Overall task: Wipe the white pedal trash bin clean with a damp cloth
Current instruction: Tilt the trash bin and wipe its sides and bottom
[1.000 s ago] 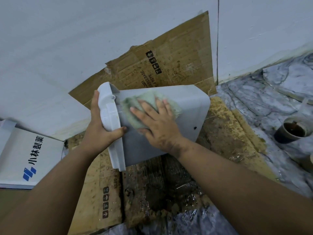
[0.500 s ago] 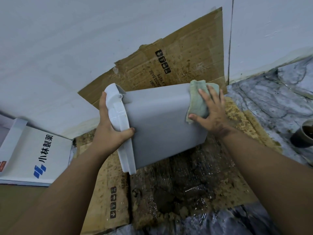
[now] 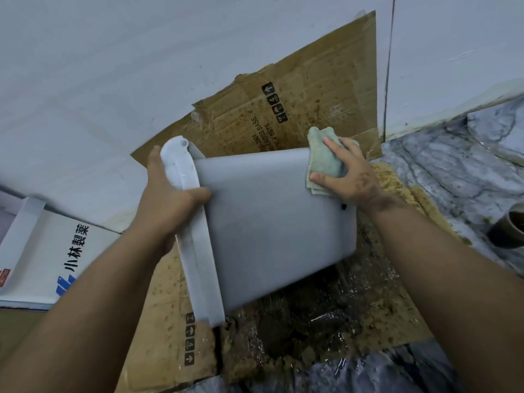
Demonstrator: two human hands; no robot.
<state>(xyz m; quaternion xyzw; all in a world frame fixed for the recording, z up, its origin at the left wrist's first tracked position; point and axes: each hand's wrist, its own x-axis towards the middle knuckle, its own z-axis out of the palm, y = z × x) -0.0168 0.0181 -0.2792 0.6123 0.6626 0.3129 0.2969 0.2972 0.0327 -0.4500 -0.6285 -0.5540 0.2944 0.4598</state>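
To the left of the white pedal trash bin a white carton with blue print lies on the floor by the wall. The bin itself is held on its side above a wet, stained sheet of cardboard, its lid end toward the left. The left hand grips this lid rim — the thumb is curled over the front edge, and the other fingers are hidden behind the bin, so I cannot tell how they lie. At the bin's far right corner, near its base, the right hand presses a folded green cloth against the side wall; the fingers are spread and fairly straight, thumb low, and part of the cloth wraps over the upper edge. Right of the bin a dark cup stands on the marbled floor.

I judge the step in hand is wiping the broad side wall — the stroke stands at its base end. The next move probably calls for a firm pass over the corner or the lower part, while the left hand keeps the bin steady.
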